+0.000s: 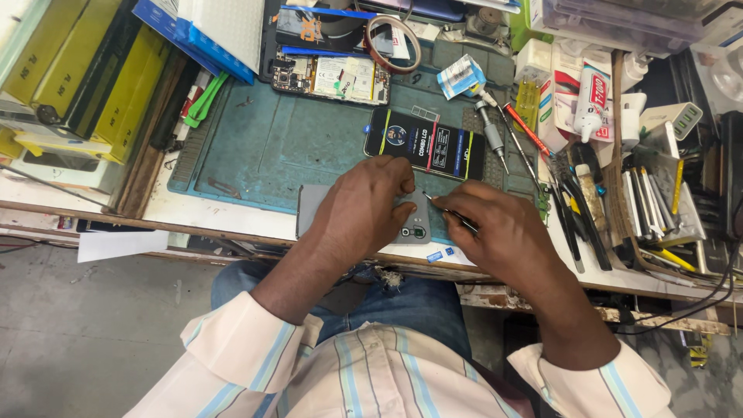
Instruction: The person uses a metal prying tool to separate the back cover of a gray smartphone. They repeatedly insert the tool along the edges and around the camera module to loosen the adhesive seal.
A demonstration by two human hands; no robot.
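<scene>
two hands at work over a grey phone back point(414, 224) lying flat at the near edge of a teal repair mat point(263, 147). left hand point(360, 209) spread palm down on the phone back, fingers curled loosely, pinning it and grasping nothing. right hand point(495, 232) closed in a pinch around thin metal tweezers point(449, 210), tip aimed at the phone's upper right edge, close to the left fingertips. just beyond, a new black screen part point(426, 143) with a coloured label, then an opened phone point(329, 77) showing its circuit board, a roll of tape point(393, 42), a screwdriver point(491, 131), a white glue tube point(592, 97).

likely trouble: a slipping tweezer tip, scratching the camera lenses near the phone's lower edge or jabbing the left fingers so close by. also possible: a tiny part flicked off the bench edge into the lap, hard to find among the clutter.
</scene>
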